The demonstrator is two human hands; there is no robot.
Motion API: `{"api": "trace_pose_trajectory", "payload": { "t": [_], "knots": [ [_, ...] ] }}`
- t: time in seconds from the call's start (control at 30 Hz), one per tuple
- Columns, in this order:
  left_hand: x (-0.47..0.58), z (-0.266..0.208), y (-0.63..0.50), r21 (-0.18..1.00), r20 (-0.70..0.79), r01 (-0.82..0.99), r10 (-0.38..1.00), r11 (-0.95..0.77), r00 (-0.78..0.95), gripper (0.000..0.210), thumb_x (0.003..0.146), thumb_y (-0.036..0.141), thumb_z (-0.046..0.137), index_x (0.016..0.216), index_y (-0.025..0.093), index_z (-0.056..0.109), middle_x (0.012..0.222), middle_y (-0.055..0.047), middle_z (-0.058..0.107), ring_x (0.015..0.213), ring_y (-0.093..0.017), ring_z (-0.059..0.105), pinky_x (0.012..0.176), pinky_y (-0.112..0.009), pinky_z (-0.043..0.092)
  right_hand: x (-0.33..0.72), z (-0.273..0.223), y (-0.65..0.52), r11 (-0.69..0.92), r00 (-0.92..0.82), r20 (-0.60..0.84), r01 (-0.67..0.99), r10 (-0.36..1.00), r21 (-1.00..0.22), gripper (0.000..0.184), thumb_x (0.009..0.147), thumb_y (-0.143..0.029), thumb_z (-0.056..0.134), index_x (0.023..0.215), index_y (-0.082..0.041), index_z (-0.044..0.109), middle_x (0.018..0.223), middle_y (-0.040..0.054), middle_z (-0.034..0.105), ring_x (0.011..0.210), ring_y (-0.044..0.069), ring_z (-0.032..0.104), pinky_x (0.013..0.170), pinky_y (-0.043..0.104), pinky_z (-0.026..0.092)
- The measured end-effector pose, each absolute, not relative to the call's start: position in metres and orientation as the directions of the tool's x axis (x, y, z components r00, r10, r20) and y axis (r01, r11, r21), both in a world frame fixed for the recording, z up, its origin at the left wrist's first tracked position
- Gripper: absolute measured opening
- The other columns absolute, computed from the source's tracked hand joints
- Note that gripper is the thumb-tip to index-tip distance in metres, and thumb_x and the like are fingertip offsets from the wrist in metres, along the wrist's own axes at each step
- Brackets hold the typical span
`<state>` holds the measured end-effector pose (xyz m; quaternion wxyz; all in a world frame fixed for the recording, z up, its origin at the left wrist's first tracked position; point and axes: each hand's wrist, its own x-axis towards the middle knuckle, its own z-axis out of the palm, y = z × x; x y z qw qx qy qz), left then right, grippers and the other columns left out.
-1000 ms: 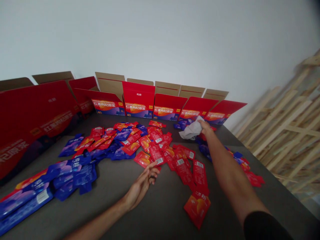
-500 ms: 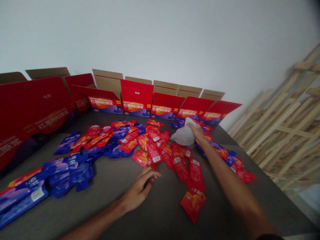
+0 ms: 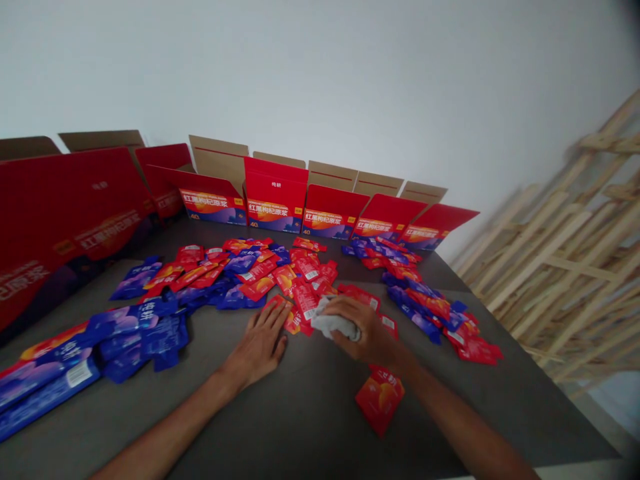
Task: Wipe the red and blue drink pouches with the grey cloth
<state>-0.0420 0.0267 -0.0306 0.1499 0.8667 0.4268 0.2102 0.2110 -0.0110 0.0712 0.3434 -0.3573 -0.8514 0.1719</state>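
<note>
My right hand [image 3: 364,329] is closed around a crumpled whitish cloth [image 3: 334,323], over the right part of the middle pile of red pouches [image 3: 305,293]. Some pouches there are hidden behind the hand and forearm. My left hand [image 3: 260,343] lies flat with fingers stretched out, its fingertips on a red pouch [image 3: 276,303] at the pile's near edge. Closer to me, a single red pouch with an orange fruit print [image 3: 381,400] lies on the dark table [image 3: 310,420].
Open red cartons [image 3: 275,200] stand in a row along the wall, with a bigger-looking red carton [image 3: 75,220] at left. Blue pouches [image 3: 135,340] lie at left. Mixed red and blue pouches [image 3: 430,303] form a strip at right. Wooden slats [image 3: 565,267] lean beyond the table's right edge.
My right hand has brought the cloth back from the far right pouches, toward me and left. My left hand has moved forward and flattened, its fingers now reaching the pile.
</note>
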Motion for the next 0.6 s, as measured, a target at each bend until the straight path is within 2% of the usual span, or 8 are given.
{"api": "trace_pose_trajectory", "payload": {
  "t": [0.1, 0.2, 0.33, 0.43, 0.53, 0.6],
  "knots": [
    [-0.041, -0.023, 0.022, 0.380, 0.266, 0.713, 0.808, -0.589, 0.525, 0.057, 0.090, 0.034, 0.046, 0.144, 0.015, 0.045, 0.130, -0.020, 0.054, 0.124, -0.037, 0.041, 0.105, -0.055, 0.027, 0.203, 0.058, -0.021, 0.704, -0.597, 0.401, 0.447, 0.695, -0.552, 0.033, 0.085, -0.023, 0.057, 0.118, -0.025, 0.061, 0.113, 0.0051, 0.065, 0.109, 0.021, 0.061, 0.095, 0.036, 0.049],
    [-0.041, -0.019, 0.020, 0.318, 0.264, 0.745, 0.810, -0.586, 0.524, 0.054, 0.090, 0.041, 0.048, 0.134, 0.013, 0.055, 0.116, -0.019, 0.055, 0.110, -0.035, 0.046, 0.098, -0.052, 0.033, 0.201, 0.040, -0.025, 0.695, -0.588, 0.406, 0.428, 0.699, -0.577, 0.034, 0.082, -0.021, 0.058, 0.116, -0.025, 0.061, 0.112, 0.0050, 0.065, 0.108, 0.020, 0.061, 0.095, 0.035, 0.049],
    [-0.043, -0.019, 0.019, 0.297, 0.250, 0.750, 0.806, -0.591, 0.536, 0.052, 0.090, 0.049, 0.046, 0.123, 0.012, 0.060, 0.118, -0.020, 0.054, 0.112, -0.036, 0.045, 0.097, -0.050, 0.035, 0.205, 0.019, -0.026, 0.637, -0.485, 0.427, 0.455, 0.763, -0.622, 0.032, 0.082, -0.019, 0.059, 0.113, -0.024, 0.062, 0.112, 0.0056, 0.066, 0.106, 0.021, 0.062, 0.093, 0.036, 0.049],
    [-0.042, -0.017, 0.016, 0.290, 0.180, 0.755, 0.809, -0.587, 0.560, 0.052, 0.091, 0.052, 0.043, 0.118, 0.010, 0.060, 0.117, -0.020, 0.056, 0.112, -0.035, 0.047, 0.097, -0.049, 0.037, 0.209, 0.013, -0.026, 0.620, -0.404, 0.474, 0.436, 0.782, -0.652, 0.028, 0.083, -0.022, 0.060, 0.111, -0.023, 0.062, 0.109, 0.0059, 0.066, 0.104, 0.021, 0.062, 0.092, 0.036, 0.049],
    [-0.040, -0.009, 0.007, 0.375, 0.122, 0.726, 0.807, -0.576, 0.578, 0.047, 0.090, 0.051, 0.045, 0.115, 0.014, 0.060, 0.116, -0.017, 0.058, 0.110, -0.033, 0.052, 0.094, -0.047, 0.041, 0.212, 0.014, -0.026, 0.587, -0.281, 0.516, 0.431, 0.809, -0.685, 0.023, 0.086, -0.025, 0.060, 0.108, -0.022, 0.062, 0.105, 0.0059, 0.066, 0.099, 0.021, 0.062, 0.088, 0.035, 0.048],
    [-0.038, -0.001, 0.001, 0.512, 0.096, 0.649, 0.788, -0.563, 0.608, 0.042, 0.091, 0.048, 0.045, 0.114, 0.017, 0.059, 0.113, -0.013, 0.060, 0.106, -0.029, 0.056, 0.093, -0.043, 0.044, 0.213, 0.017, -0.027, 0.555, -0.156, 0.547, 0.432, 0.822, -0.711, 0.018, 0.087, -0.027, 0.058, 0.104, -0.021, 0.062, 0.102, 0.0058, 0.063, 0.097, 0.021, 0.061, 0.087, 0.035, 0.048]
  ]
}}
